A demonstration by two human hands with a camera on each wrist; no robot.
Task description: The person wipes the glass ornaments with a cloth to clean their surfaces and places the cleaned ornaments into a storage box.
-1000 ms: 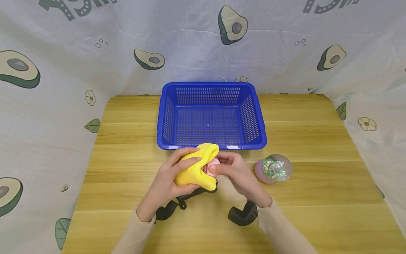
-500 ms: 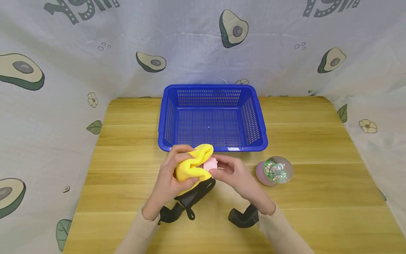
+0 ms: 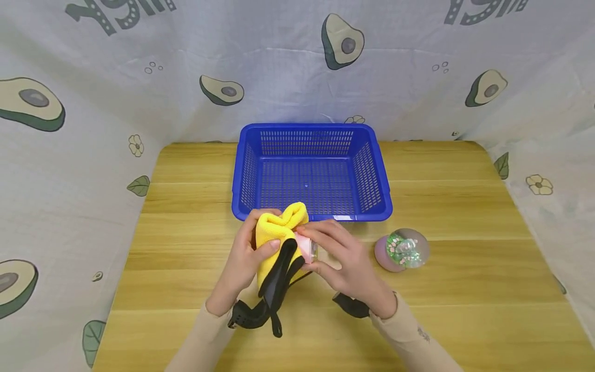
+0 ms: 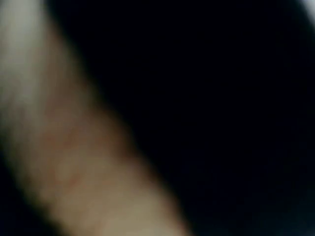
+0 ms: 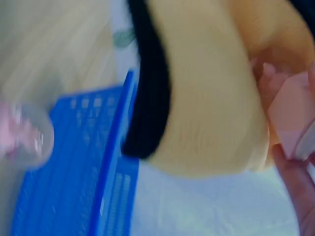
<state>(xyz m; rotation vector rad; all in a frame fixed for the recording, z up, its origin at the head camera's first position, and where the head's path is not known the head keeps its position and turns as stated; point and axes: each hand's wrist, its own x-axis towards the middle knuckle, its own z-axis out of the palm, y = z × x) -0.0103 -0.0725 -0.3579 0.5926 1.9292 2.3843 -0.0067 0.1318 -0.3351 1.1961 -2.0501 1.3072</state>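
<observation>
In the head view my left hand [image 3: 239,263] grips a bunched yellow cloth [image 3: 269,232] with black edging and a black hanging loop, its thumb pressing on the near side. My right hand [image 3: 348,256] pinches a small pink object [image 3: 305,247] with a clear end between thumb and fingers, at the opening of the cloth's folds. The right wrist view shows that pink object [image 5: 293,115] with flat facets, beside the cloth [image 5: 211,98]. Part of it is hidden by the cloth and fingers. The left wrist view is dark and blurred, with only a pale skin-toned shape.
A blue plastic basket [image 3: 386,201] with slotted walls stands just beyond the hands on the wooden table [image 3: 195,232]. To the right sits a snow globe [image 3: 402,249] with a lilac base. A patterned curtain [image 3: 279,62] hangs around the table's back and sides.
The cloth has turned, bringing its black edging and loop to the near side. More of the pink object shows, including its clear end. My right hand's fingers have shifted over its far side.
</observation>
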